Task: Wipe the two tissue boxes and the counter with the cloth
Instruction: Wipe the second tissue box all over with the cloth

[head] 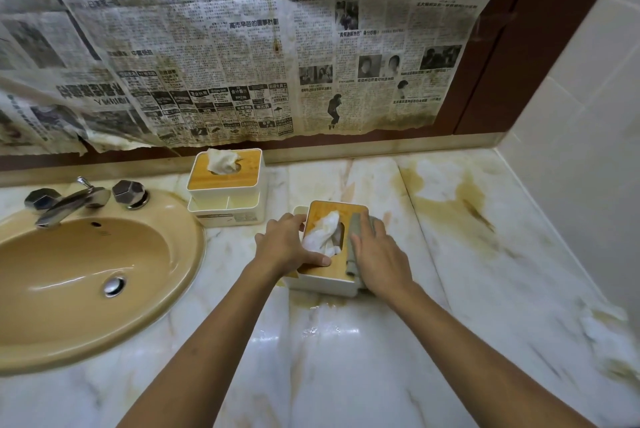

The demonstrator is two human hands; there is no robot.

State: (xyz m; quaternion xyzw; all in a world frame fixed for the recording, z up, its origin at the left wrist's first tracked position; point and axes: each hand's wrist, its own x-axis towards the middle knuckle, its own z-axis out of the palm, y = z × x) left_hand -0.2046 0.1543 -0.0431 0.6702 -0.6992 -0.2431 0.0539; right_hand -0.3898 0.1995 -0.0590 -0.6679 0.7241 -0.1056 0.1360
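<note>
- While wiping the near tissue box [333, 212] at mid-surface [346, 351], steadies it with left grip [287, 247], fingers curled round its left edge, thumb on the lid.
- Presses cloth [358, 220] onto the lid's right side under flat, open right grip [377, 254].
- Leaves far tissue box [249, 168] beside sink [86, 272]; must work round tissue tuft [323, 237] and brown stains [460, 199].

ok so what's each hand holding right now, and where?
Left hand grips the near tissue box by its left edge, thumb on the lid. Right hand presses the cloth flat on the lid's right side.
</note>
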